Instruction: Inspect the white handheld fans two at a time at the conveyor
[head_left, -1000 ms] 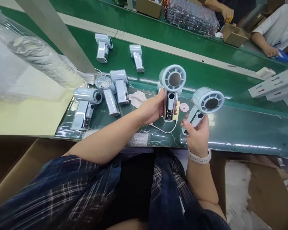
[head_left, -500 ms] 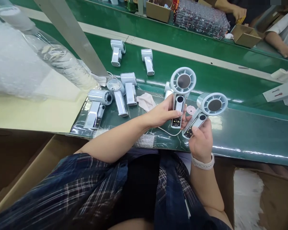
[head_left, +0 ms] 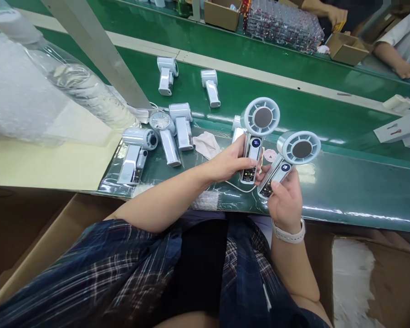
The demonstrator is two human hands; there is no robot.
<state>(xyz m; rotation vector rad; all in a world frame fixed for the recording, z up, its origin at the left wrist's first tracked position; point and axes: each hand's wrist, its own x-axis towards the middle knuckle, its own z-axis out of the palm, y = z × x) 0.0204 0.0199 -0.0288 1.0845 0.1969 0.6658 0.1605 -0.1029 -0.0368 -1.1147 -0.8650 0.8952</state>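
My left hand (head_left: 235, 160) is closed round the handle of a light-blue handheld fan (head_left: 261, 117), its thumb on the open front where a circuit board shows. A second handheld fan (head_left: 301, 148) leans to the right in my right hand (head_left: 287, 198), thumb pressed on its handle. Small round displays on both handles are lit with digits; the right one seems to read 20. Behind my left hand, another fan (head_left: 237, 127) is partly hidden. A white cable (head_left: 241, 188) curves beneath the held fans, and a pink round piece (head_left: 270, 155) lies behind them.
Several more fans (head_left: 136, 152) lie on the green bench (head_left: 358, 191) to the left and farther back. A pale cloth (head_left: 207, 145) is beside them. A plastic bottle (head_left: 78, 79) and a slanted metal post (head_left: 102, 50) stand at left. Across the bench, other people's hands (head_left: 336, 17) work near cardboard boxes (head_left: 347, 48).
The displays on both held fans were dark and now glow with digits. Both hands keep their grip and have barely moved; the whole view has shifted slightly.
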